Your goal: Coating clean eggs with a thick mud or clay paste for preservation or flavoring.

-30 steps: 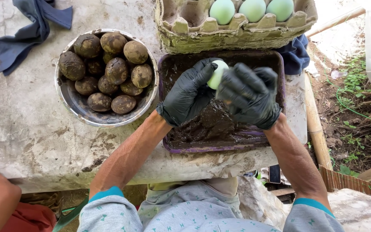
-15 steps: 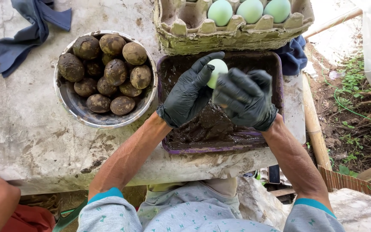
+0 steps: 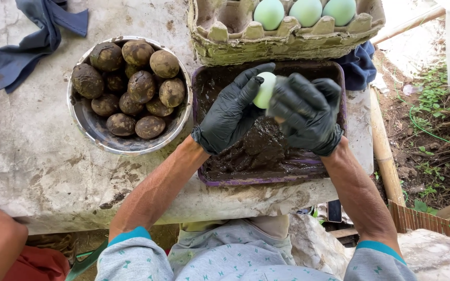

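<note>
Head view, edges: the purple tray point(image 3: 339, 78) of dark mud point(image 3: 259, 148) sits at the near edge of the rough stone table point(image 3: 32, 156); its near rim almost reaches the table's lip.
Head view, room to the left: a metal bowl point(image 3: 84, 122) of mud-coated eggs point(image 3: 141, 86) stands just beside the tray, nearly touching its left wall.
Head view, room at the far side: a grey cardboard egg carton point(image 3: 282, 44) overlaps the tray's far rim and holds three pale green eggs point(image 3: 306, 11).
Head view, room to the right: the table ends just past the tray, with a bamboo pole point(image 3: 384, 156) and bare ground with weeds beyond; a dark blue cloth point(image 3: 358, 65) lies tucked under the carton.
Head view, far left: another blue cloth point(image 3: 32, 39) lies well apart from the hands.
Egg in hand: a pale green egg point(image 3: 264, 91) is held above the far half of the tray, over the mud.
Egg axis: its long axis runs roughly from near to far, slightly tilted; the right side is hidden by fingers.
Left hand point(image 3: 227, 114): black-gloved, palm cupped against the egg's left side, fingers stretched up along it, forearm coming in from lower left.
Right hand point(image 3: 305, 114): black-gloved, fingers curled over the egg's right side, gripping it; forearm coming in from lower right.
</note>
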